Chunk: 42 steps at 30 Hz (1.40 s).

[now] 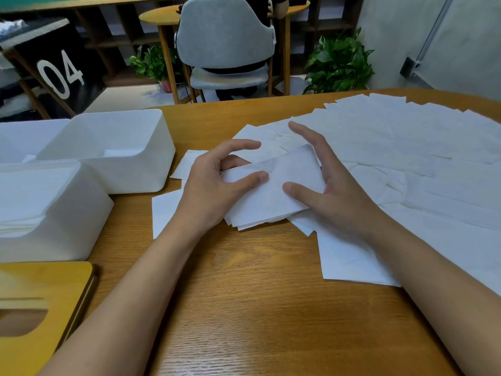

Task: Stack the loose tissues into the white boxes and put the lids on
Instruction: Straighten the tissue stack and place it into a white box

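Wooden bench (244, 308) carries two open white boxes (151, 169) at the left, a slotted wooden lid (54, 283) at the near left corner, and loose tissues (406, 147) fanned across the right, none of them between the hands. At the centre a small tissue stack (273, 185) lies flat, its long axis running from near left to far right. The left hand (208, 183) pinches its left end, thumb on top, while the right hand (333, 191) is spread at the right end, thumb pressing down.

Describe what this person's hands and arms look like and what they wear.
The left hand and right hand are bare: no gloves or rings. No watch or bracelet shows at either wrist. The left forearm and right forearm are uncovered to the frame's edge; no sleeve is in view.
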Tool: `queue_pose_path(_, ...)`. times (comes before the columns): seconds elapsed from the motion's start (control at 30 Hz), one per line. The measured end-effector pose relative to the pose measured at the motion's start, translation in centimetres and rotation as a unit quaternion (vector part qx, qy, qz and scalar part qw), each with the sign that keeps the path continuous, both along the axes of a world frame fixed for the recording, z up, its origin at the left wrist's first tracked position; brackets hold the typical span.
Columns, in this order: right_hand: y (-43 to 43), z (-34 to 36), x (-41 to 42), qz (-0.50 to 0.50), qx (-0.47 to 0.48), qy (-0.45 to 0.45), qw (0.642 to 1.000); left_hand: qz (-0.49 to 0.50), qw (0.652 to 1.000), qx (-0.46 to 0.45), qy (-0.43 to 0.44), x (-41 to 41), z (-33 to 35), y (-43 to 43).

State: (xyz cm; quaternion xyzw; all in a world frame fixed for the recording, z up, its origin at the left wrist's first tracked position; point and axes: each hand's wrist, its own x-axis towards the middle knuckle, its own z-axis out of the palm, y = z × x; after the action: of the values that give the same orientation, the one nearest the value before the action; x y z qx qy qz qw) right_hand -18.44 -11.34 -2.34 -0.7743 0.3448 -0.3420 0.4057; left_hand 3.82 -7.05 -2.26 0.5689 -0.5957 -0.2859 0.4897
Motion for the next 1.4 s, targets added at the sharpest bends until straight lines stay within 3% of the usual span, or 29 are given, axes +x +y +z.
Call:
queue_pose_path(0.17, -0.2, 0.1, -0.3, -0.007, -0.03, -0.044, 0.999, 0.043, 0.998, -0.026, -0.03, -0.2, -0.6, -0.4)
queue_pose_path(0.37, -1.0, 0.0, -0.8, -0.043, 0.004, -0.053, 0.998, -0.002, 0.998, 0.028, 0.061, -0.7, -0.3, -0.2)
queue_pose_path(0.43, -1.1, -0.3, -0.8, -0.061, 0.003, -0.037, 0.997, 0.002, 1.0, 0.001, 0.023, -0.4, -0.5, -0.3)
queue_pose_path(0.53, -1.5, -0.5, -1.0, -0.112, -0.01, -0.061, 0.992, 0.058, 0.99, -0.026, -0.129, 0.8, -1.3, -0.7)
queue_pose_path(0.67, -1.9, -0.4, -1.5, -0.176, -0.032, -0.097, 0.979, 0.052, 0.969, 0.014, -0.242, 1.8, -2.1, -0.9)
queue_pose_path(0.9, -2.2, -0.7, -1.6, -0.197, -0.027, -0.09, 0.976, 0.032, 0.971, 0.038, -0.236, 2.1, -2.4, -1.2)
queue_pose_path(1.4, -2.4, -1.0, -1.5, -0.206, -0.013, -0.075, 0.976, 0.071, 0.949, -0.105, -0.29, 2.0, -3.6, -2.7)
